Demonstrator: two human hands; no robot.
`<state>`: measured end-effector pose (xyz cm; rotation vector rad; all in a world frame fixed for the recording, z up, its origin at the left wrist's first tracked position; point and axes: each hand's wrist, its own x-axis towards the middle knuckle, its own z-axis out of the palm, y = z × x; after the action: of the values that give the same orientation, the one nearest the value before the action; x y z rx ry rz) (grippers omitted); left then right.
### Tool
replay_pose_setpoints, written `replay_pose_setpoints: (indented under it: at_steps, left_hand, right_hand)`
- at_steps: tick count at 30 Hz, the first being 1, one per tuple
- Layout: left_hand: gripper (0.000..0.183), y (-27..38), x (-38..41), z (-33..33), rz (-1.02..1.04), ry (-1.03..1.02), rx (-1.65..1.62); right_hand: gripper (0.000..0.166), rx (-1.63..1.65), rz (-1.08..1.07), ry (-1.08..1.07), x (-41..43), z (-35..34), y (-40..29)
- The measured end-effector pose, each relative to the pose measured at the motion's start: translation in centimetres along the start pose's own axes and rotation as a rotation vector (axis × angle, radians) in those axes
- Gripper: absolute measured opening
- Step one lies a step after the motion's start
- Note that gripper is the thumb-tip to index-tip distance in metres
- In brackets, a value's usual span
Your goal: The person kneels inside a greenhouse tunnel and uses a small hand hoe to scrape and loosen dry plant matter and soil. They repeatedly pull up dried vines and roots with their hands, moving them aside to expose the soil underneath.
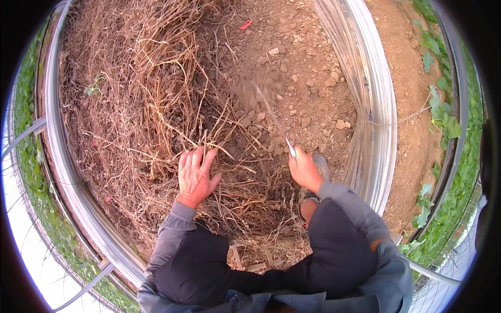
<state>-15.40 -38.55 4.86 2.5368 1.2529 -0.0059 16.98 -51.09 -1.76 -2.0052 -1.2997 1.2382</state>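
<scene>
Dried plant stalks [219, 144], brown and tangled, lie in front of my left hand [197, 176]. That hand rests palm down with its fingertips on the stalks and its thumb spread out to the right. My right hand [306, 168] is closed around the near end of a thin-shafted hand tool [278, 124]. The shaft runs forward and left to a patch of loose soil [258, 88], blurred by motion. What the tool's head looks like cannot be made out there.
Bundled clear plastic film [366, 98] borders the bare soil on the right, and a similar band [66, 156] curves along the left. A small red scrap [245, 25] lies ahead. Under me is a low slatted seat or crate [254, 267]. Leafy green plants [444, 117] grow beyond the right band.
</scene>
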Motion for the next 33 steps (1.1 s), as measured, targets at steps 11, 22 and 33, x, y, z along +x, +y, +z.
replay_pose_setpoints:
  at_steps: [11,22,33]
  left_hand:
    - [0.107,2.9,8.6,0.6,0.385,-0.406,0.564]
    - [0.108,2.5,14.4,3.4,0.248,-0.619,0.487]
    - [0.030,1.3,9.1,2.2,0.130,-0.826,0.445]
  right_hand:
    - [0.015,-0.070,0.081,0.114,0.5,-3.5,-0.4]
    - [0.017,-0.183,0.059,-0.038,-3.0,-4.6,2.1]
    - [0.021,-0.138,0.001,-0.179,2.7,-3.1,-0.5]
